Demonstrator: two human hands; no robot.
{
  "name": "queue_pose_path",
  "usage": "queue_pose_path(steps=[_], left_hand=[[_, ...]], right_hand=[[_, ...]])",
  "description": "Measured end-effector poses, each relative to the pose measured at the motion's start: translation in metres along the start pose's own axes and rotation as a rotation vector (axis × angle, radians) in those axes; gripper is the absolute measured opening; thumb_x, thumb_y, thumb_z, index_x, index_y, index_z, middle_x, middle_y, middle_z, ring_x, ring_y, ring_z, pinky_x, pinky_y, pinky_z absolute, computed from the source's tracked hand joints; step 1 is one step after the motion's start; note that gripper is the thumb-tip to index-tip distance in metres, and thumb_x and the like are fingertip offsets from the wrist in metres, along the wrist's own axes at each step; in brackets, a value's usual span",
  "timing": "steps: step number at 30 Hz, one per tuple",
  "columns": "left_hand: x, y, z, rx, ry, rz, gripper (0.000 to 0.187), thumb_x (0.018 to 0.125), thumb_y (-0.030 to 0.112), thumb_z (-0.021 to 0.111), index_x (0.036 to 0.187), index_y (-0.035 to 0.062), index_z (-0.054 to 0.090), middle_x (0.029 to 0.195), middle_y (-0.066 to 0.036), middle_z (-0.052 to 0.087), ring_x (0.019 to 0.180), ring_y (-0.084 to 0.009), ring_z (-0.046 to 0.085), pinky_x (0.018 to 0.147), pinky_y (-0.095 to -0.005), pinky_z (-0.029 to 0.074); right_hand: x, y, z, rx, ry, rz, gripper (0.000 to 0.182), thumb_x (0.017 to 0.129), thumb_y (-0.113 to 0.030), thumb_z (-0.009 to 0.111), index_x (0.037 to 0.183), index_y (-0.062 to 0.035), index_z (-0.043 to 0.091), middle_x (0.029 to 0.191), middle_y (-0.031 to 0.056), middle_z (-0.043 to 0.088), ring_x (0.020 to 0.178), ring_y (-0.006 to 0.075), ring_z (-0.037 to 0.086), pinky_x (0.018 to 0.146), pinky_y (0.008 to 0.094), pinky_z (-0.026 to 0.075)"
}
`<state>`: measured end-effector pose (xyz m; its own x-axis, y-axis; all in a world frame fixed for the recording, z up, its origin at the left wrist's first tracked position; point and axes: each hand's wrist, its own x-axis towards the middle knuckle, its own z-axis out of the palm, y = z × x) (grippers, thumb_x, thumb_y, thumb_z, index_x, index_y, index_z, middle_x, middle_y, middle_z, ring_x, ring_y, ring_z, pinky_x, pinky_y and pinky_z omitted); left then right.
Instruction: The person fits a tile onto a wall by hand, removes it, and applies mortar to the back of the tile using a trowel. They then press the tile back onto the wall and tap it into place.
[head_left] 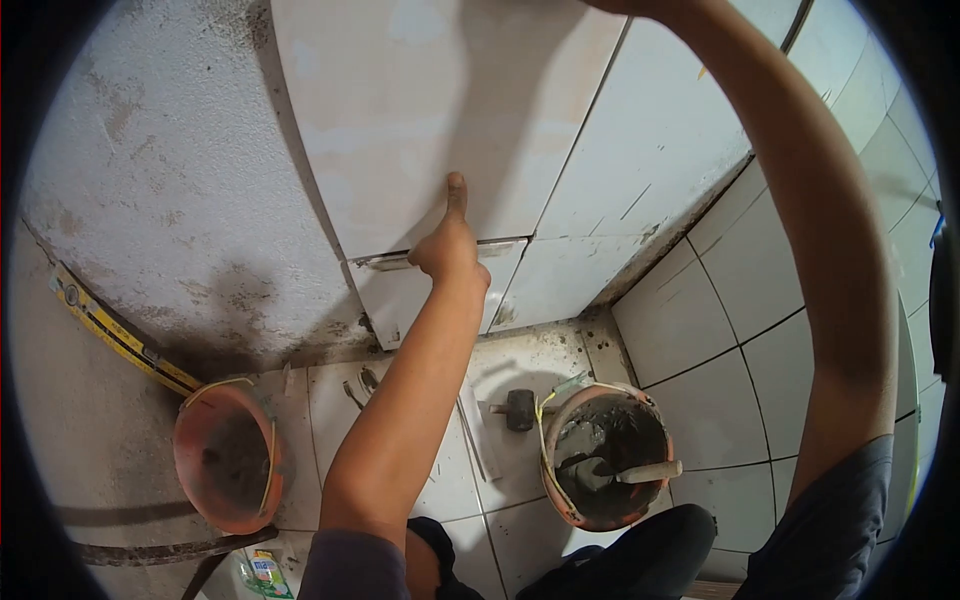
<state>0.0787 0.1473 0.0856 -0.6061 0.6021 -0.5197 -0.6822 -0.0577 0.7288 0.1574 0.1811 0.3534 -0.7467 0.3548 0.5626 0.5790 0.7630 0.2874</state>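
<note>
My left hand (452, 245) is at the lower edge of a large pale wall tile (390, 130). Its thumb points up and lies flat on the tile's face, while the other fingers are curled at the bottom edge, partly hidden. Below that edge is a smaller tile piece (390, 295), with a dark gap between the two. My right arm reaches up across the right side to the top of the large tile; only the wrist side of my right hand (618, 5) shows, and its fingers are out of frame.
A bucket of grey mortar (555, 500) with a trowel (650, 472) stands on the floor tiles. Left of it lie a black mallet (520, 410) and thin metal strips (478, 435). Another orange bucket (205, 480) and a yellow level (125, 343) are at the left.
</note>
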Motion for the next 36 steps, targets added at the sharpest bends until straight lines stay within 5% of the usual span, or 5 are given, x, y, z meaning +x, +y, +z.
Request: queue_pose_path(steps=[11,23,25,31,36], left_hand=[[0.004,-0.005,0.008,0.000,0.098,0.024,0.074,0.066,0.054,0.075,0.119,0.0080,0.052,0.124,-0.002,0.048,0.111,-0.0166,0.042,0.094,-0.0333,0.037],[-0.006,0.002,0.001,-0.019,-0.102,0.006,0.067,0.070,0.052,0.073,0.122,0.0141,0.054,0.132,-0.001,0.044,0.125,-0.0185,0.031,0.101,-0.0346,0.030],[-0.005,-0.001,0.000,-0.051,-0.095,0.077,0.127,0.059,0.058,0.078,0.127,-0.0207,0.005,0.118,-0.023,0.047,0.113,-0.0247,0.043,0.105,-0.0390,0.028],[-0.001,-0.001,0.003,0.002,0.034,-0.025,0.071,0.066,0.052,0.076,0.121,0.0127,0.054,0.125,0.000,0.046,0.116,-0.0172,0.039,0.098,-0.0336,0.034],[-0.003,-0.006,0.001,-0.030,0.039,0.019,0.101,0.059,0.055,0.079,0.124,-0.0016,0.025,0.128,-0.013,0.038,0.119,-0.0232,0.037,0.101,-0.0349,0.031]], right_hand=[[-0.010,-0.035,0.115,0.080,0.860,-0.002,0.068,0.069,-0.059,0.064,0.127,-0.0264,0.049,0.130,0.0159,0.041,0.126,0.0351,0.033,0.105,0.0558,0.015],[-0.006,-0.025,0.116,0.021,0.741,0.007,0.080,0.074,-0.072,0.049,0.139,-0.0286,0.033,0.140,0.0209,0.028,0.134,0.0378,0.020,0.107,0.0558,0.006],[-0.007,-0.028,0.119,-0.013,0.754,-0.011,0.079,0.074,-0.072,0.048,0.139,-0.0286,0.034,0.141,0.0212,0.027,0.134,0.0377,0.019,0.107,0.0558,0.005],[-0.006,-0.031,0.114,0.104,0.687,0.009,0.077,0.074,-0.069,0.052,0.138,-0.0282,0.035,0.137,0.0208,0.031,0.131,0.0393,0.023,0.106,0.0576,0.007],[-0.008,-0.035,0.114,0.082,0.700,0.043,0.078,0.074,-0.069,0.053,0.138,-0.0278,0.036,0.136,0.0198,0.032,0.131,0.0386,0.024,0.106,0.0577,0.006]])
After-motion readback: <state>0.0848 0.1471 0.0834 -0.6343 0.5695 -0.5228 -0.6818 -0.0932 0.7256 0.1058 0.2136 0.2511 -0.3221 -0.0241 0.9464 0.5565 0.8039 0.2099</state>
